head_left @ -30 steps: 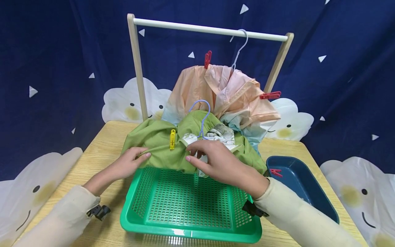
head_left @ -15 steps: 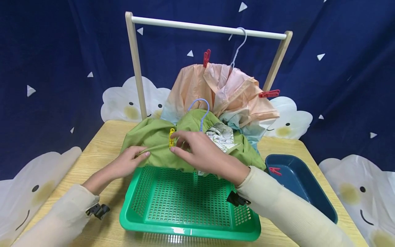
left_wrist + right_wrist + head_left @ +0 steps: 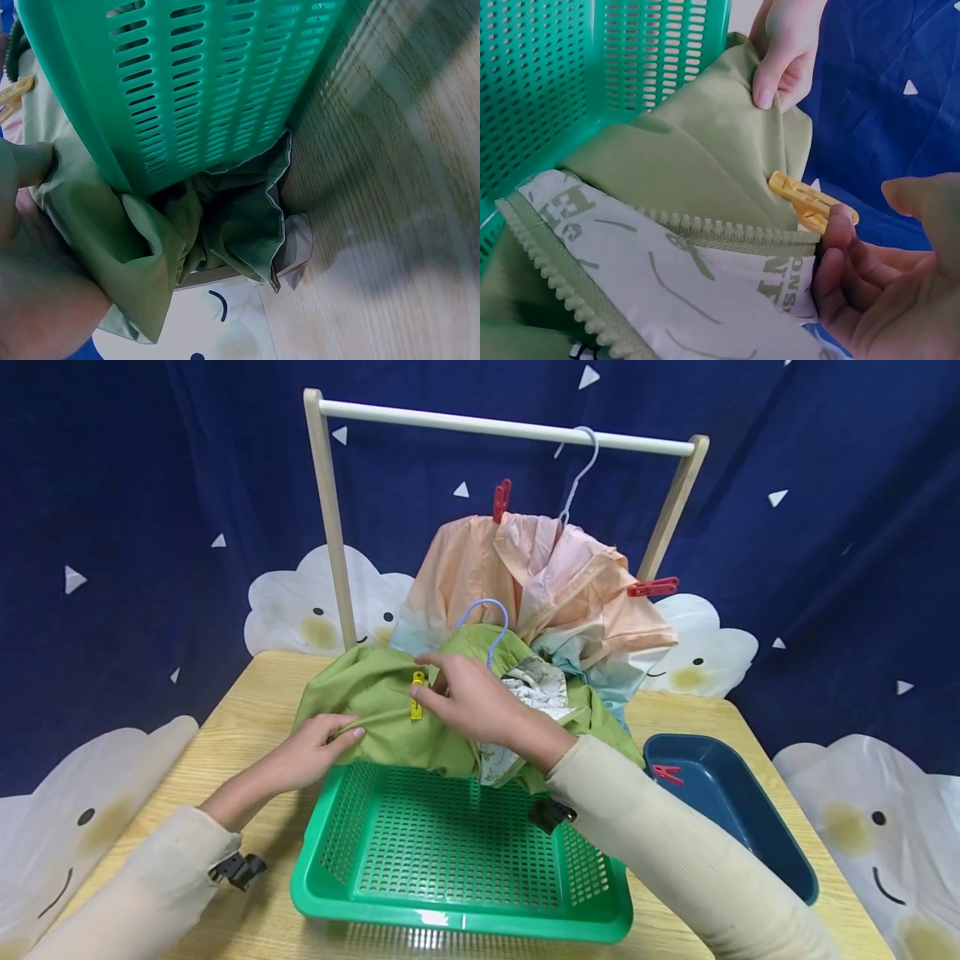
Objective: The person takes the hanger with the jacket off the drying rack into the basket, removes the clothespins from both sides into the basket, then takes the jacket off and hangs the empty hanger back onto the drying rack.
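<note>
We see the right hand (image 3: 472, 697) shifted toward ten o'clock, from the green jacket (image 3: 360, 681)'s white lining (image 3: 540, 687) to the yellow clothespin (image 3: 416, 704) on it, thumb and fingers spread apart there; we cannot tell whether they touch it. Our left hand (image 3: 315, 752) pinches the jacket's eight-o'clock edge. The jacket lies at the green basket (image 3: 465, 928)'s twelve o'clock, on the tabletop (image 3: 258, 710).
</note>
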The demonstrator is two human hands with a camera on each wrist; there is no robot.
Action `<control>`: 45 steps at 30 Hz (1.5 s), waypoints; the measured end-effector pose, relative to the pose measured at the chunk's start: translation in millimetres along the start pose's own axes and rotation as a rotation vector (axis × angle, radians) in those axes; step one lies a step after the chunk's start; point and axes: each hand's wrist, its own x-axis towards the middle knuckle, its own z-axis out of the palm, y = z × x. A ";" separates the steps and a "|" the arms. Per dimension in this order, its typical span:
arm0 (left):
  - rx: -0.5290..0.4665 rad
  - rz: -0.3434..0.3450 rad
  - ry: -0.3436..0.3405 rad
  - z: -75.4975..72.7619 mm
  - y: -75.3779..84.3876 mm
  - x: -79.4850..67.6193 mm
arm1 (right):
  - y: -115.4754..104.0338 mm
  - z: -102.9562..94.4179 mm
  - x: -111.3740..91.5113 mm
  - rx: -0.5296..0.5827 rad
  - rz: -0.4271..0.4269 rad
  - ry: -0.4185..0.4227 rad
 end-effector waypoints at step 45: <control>-0.011 -0.019 0.004 1.9 -2.3 0.6 | 8.0 2.0 10.8 -0.002 -0.045 0.149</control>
